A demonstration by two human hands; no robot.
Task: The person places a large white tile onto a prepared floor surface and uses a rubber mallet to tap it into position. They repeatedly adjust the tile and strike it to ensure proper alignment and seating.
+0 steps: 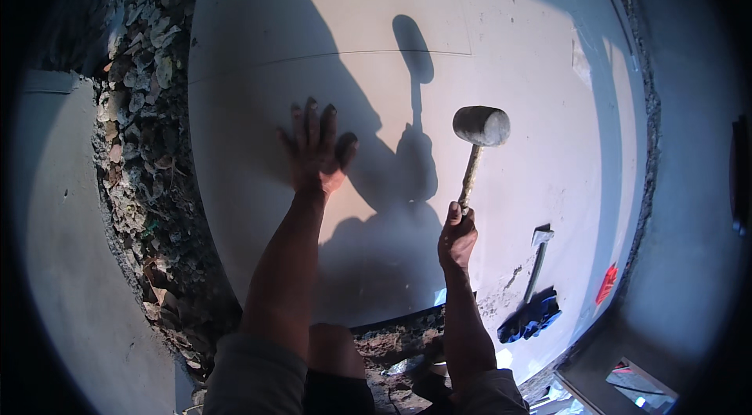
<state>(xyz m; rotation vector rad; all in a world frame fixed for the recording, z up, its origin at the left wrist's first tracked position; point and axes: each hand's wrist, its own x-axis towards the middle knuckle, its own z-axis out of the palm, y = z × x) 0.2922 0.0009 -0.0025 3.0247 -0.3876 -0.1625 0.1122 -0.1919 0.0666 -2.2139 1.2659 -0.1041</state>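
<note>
My left hand (317, 150) lies with spread fingers on a large pale tile slab (392, 258), near its left side, and holds nothing. In my right hand (457, 239) is the handle of a rubber mallet (481, 126), gripped near its lower end. The mallet's pale grey, worn head is raised over the slab, apart from its surface. Its shadow and that of my arm fall across the tile to the left of it. A thin joint line (376, 52) runs across the tiles beyond my left hand.
Rubble with dry leaves (149, 141) fills a strip along the left, beside a grey concrete surface (63, 180). At right lie a hammer-like tool (537, 258), a dark blue cloth (531, 316) and a red object (606, 284). Broken ground (392, 348) shows by my knee.
</note>
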